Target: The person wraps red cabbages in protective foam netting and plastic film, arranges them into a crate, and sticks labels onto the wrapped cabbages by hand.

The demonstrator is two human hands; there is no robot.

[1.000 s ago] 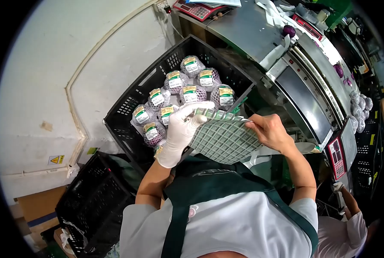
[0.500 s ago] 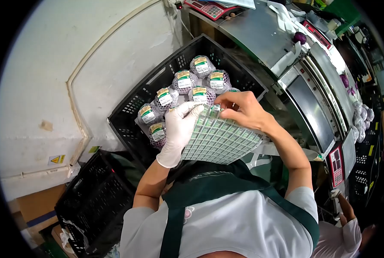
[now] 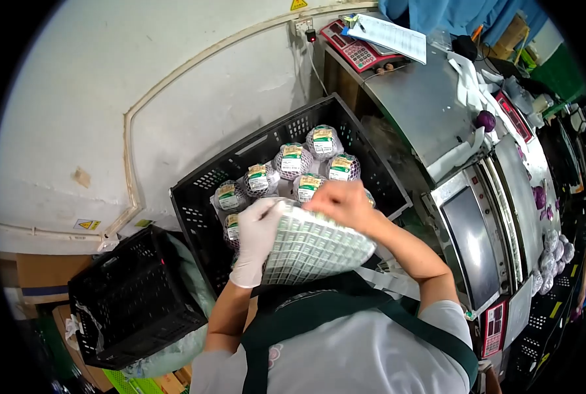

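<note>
My left hand (image 3: 259, 240), in a white glove, grips the left upper corner of a sheet of small green and white labels (image 3: 316, 246). Bare and closed, my right hand (image 3: 347, 205) has its fingers at the sheet's top edge; whether a single label is between them is too blurred to tell. The sheet hangs tilted in front of the apron. Just beyond it, a black crate (image 3: 266, 141) holds several net-wrapped round items (image 3: 293, 161), with green and white labels on their tops.
A second black crate (image 3: 132, 295) stands at the lower left. On the right are a metal table (image 3: 414, 98), a red scale (image 3: 355, 49) with a clipboard (image 3: 391, 34), and a wrapping machine (image 3: 470, 230). Another person's arm (image 3: 585, 279) shows at the far right.
The view has shifted, so crates and table appear lower. My right hand has turned palm-down with its fingers drawn together over the sheet's top edge. The sheet has tilted and blurred.
</note>
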